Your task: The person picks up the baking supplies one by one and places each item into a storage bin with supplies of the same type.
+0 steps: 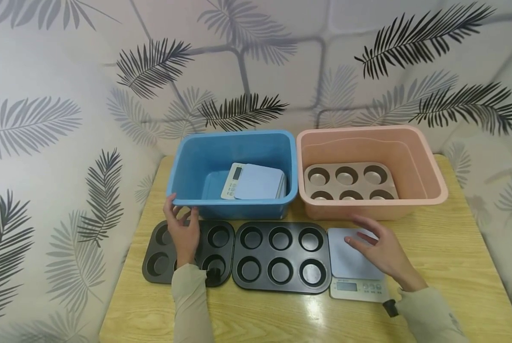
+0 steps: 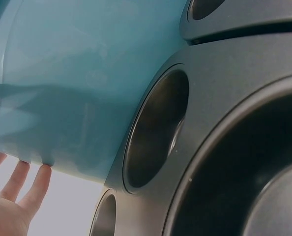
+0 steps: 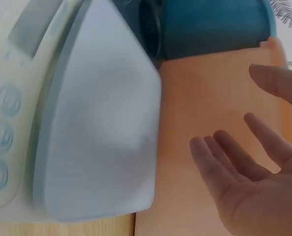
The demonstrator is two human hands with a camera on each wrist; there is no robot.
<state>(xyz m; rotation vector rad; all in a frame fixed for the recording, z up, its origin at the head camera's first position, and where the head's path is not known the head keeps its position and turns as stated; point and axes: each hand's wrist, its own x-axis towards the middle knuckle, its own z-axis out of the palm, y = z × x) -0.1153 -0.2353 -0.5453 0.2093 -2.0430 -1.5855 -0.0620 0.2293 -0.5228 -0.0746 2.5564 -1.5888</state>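
My left hand is at the front left corner of a blue plastic bin. Its fingers are spread, with the fingertips against the bin's edge in the left wrist view. Under that hand lies a dark muffin tin, partly covered by my arm. My right hand holds nothing; its fingers are loosely bent above a kitchen scale with a pale platform. In the right wrist view, that hand appears in front of the pink bin, beside the scale platform.
A second dark muffin tin sits between the first tin and the scale. Stacked scales lie in the blue bin. The pink bin holds a brownish muffin tin. Behind the wooden table hangs leaf-patterned fabric.
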